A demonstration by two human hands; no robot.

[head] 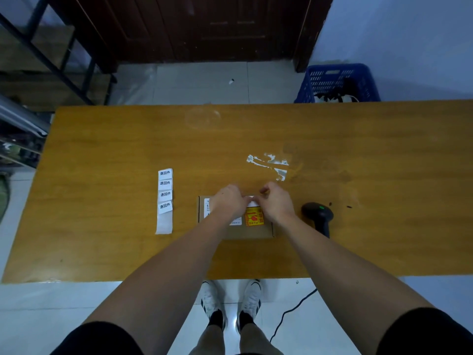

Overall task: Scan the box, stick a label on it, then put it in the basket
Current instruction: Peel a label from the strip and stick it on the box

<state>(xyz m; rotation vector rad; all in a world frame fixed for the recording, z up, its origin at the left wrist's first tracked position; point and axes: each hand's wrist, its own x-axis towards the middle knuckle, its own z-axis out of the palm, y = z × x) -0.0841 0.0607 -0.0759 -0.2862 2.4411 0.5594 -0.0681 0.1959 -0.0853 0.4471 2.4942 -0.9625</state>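
Observation:
A flat brown cardboard box (252, 231) lies on the wooden table (128, 139) near its front edge, bearing a white shipping label and a yellow-red sticker (254, 218). My left hand (229, 201) and my right hand (277, 202) meet over the box's far edge, fingers pinched on a small white label (252, 202) that rests against the box top. My hands hide much of the box. A black barcode scanner (318, 216) lies on the table just right of the box, a green light on it. The blue plastic basket (337, 82) stands on the floor beyond the table's far right.
A strip of white printed labels (165, 198) lies on the table left of the box. Torn white sticker residue (271, 163) marks the tabletop beyond my hands. The scanner's cable (289, 313) hangs to the floor. A dark wooden door and a metal rack stand behind.

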